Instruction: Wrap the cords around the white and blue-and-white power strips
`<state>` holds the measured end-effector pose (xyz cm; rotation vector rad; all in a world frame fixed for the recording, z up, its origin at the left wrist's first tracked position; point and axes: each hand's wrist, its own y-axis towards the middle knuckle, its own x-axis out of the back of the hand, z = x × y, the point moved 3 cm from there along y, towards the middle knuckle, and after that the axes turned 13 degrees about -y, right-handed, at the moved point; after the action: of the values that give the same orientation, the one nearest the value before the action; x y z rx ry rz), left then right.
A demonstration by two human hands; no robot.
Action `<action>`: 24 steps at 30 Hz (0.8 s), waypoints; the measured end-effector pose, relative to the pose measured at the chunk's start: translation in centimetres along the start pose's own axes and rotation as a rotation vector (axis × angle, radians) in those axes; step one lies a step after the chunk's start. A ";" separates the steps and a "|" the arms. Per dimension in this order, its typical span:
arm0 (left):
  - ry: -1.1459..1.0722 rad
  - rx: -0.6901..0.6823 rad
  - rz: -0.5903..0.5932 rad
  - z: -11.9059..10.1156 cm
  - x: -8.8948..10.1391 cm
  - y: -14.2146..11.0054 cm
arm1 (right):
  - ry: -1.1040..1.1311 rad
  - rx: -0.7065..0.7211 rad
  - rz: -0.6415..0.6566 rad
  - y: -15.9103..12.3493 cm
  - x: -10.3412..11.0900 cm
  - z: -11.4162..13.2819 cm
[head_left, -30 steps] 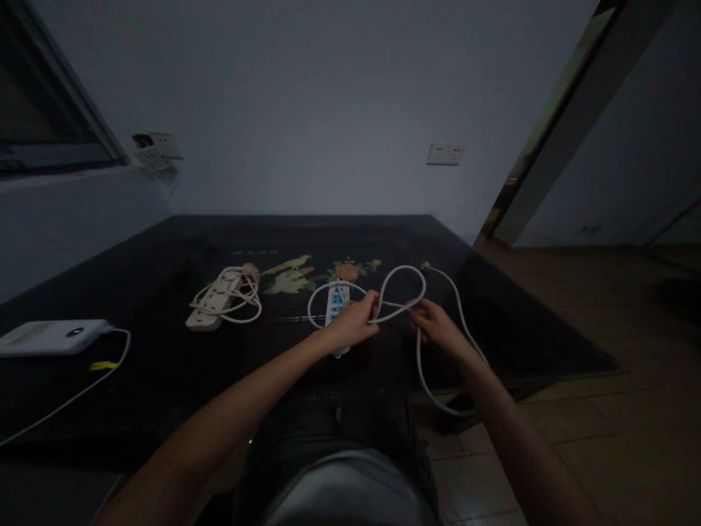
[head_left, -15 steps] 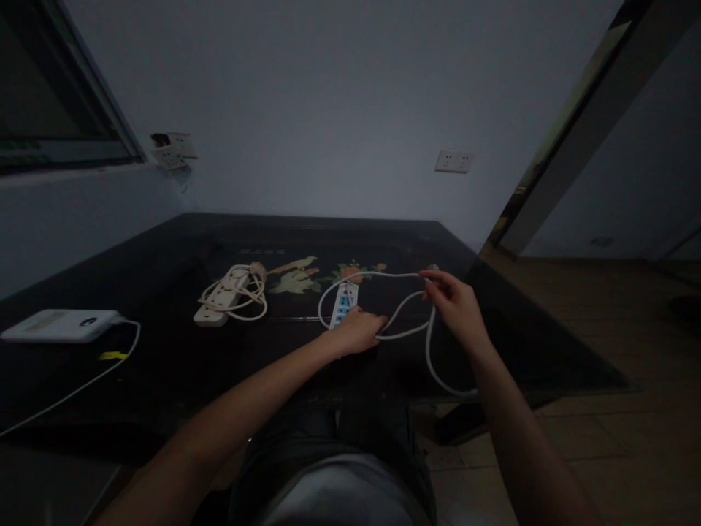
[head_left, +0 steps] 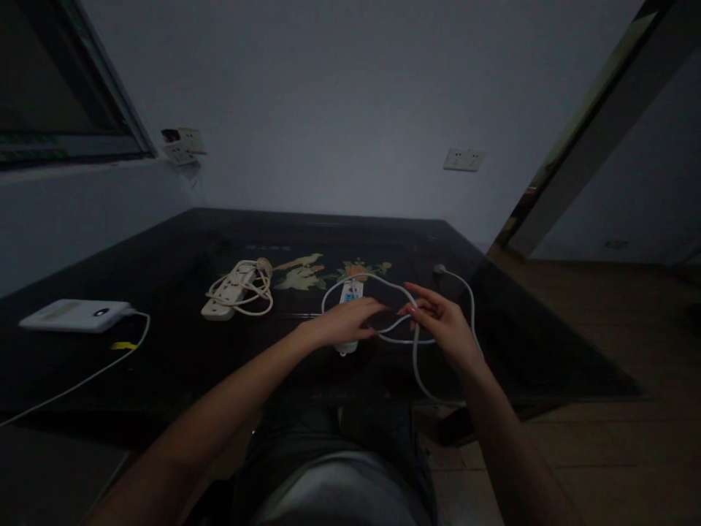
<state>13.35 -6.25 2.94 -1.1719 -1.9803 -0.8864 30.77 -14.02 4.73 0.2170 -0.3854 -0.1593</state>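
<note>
- The room is dim; a glossy black table (head_left: pixel 548 365) stands against a pale wall (head_left: pixel 328 109), a bird-and-flower design (head_left: pixel 301 278) decorating its top.
- Mid-table, before the person, lies a white power strip with blue sockets (head_left: pixel 351 290), partly hidden by the left hand (head_left: pixel 347 321), whose grip I can't make out.
- The right hand (head_left: pixel 446 325) pinches the white cord (head_left: pixel 415 358), which loops between both hands; a plug (head_left: pixel 439 269) rests farther back.
- To the left sits another power strip (head_left: pixel 217 310), tangled in its cord, then a flat white device (head_left: pixel 77 316).
- A double socket (head_left: pixel 463 159) is on the wall; a window (head_left: pixel 49 80) is leftward, brown flooring (head_left: pixel 591 446) to the right.
</note>
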 end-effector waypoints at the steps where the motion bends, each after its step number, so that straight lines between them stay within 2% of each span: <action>1: -0.065 0.003 -0.063 0.3 1.2 -0.7 | 0.020 -0.028 -0.004 -0.1 0.1 -0.1; 4: -0.208 0.106 -0.287 1.7 4.6 -2.5 | 0.039 -0.070 -0.007 -0.3 -0.1 0.0; 6: -0.364 0.209 -0.399 2.8 6.0 -3.1 | 0.038 -0.054 0.005 -0.5 -0.9 0.5; 10: -0.776 0.442 -0.558 4.3 6.0 -3.1 | -0.031 0.034 0.153 -1.4 -4.8 1.9; 13: -0.922 0.593 -0.567 4.8 5.2 -3.2 | -0.309 0.180 0.267 -2.5 -8.3 2.9; 16: -0.902 0.683 -0.481 5.8 4.8 -3.6 | -0.705 0.373 0.378 -3.7 -11.2 3.5; 19: -0.727 0.721 -0.416 7.1 5.2 -3.9 | -0.937 0.552 0.491 -4.5 -13.3 3.5; 21: -0.584 0.694 -0.435 7.6 5.6 -4.0 | -1.004 0.675 0.532 -5.0 -14.2 3.4; 24: -0.372 0.537 -0.524 7.3 6.1 -3.8 | -1.066 0.804 0.570 -5.5 -15.2 3.2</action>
<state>6.18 1.05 3.09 -0.5369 -2.6732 -0.3241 14.97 -16.94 0.93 0.8054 -1.5527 0.4891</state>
